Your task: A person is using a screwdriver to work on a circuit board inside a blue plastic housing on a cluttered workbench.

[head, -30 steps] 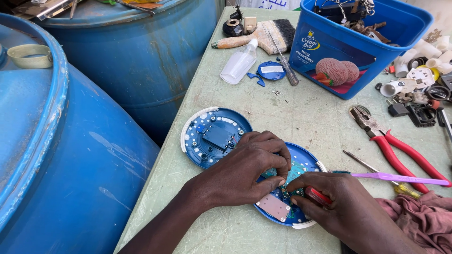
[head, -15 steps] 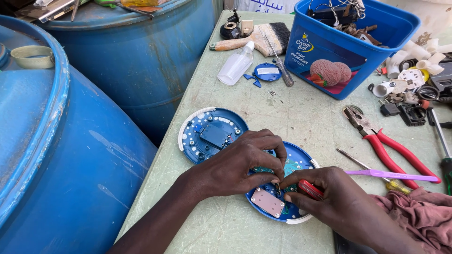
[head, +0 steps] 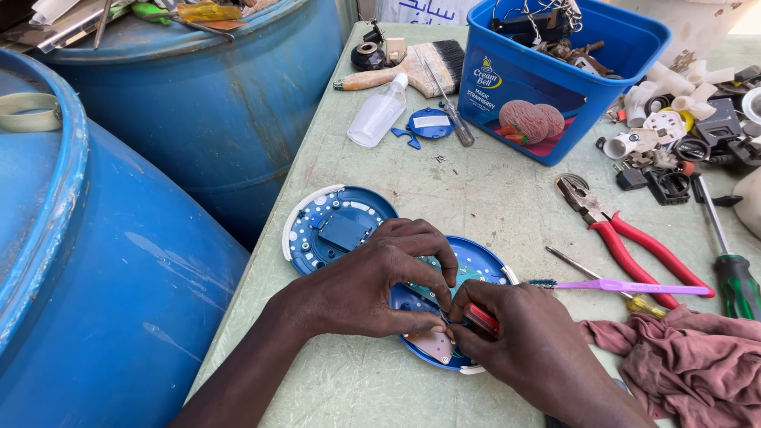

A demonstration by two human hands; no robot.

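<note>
Left hand (head: pixel 369 285) pressing down on the round blue device shell (head: pixel 476 265) and its green circuit board (head: pixel 444 273), fingers curled. Right hand (head: pixel 527 349) clenched around a red-handled tool (head: pixel 482 319), tip at the board. At 10 o'clock, the matching blue cover (head: pixel 337 230); at 3 o'clock, red pliers (head: pixel 626 238).

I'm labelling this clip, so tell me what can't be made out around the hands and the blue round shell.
Head view only:
- Tip of the red-handled tool: hidden under the right hand.
- Middle of the blue round shell: covered by the left hand.
- Bucket contents: cut off by the top edge.
- Parts pile: too small and jumbled.
</note>
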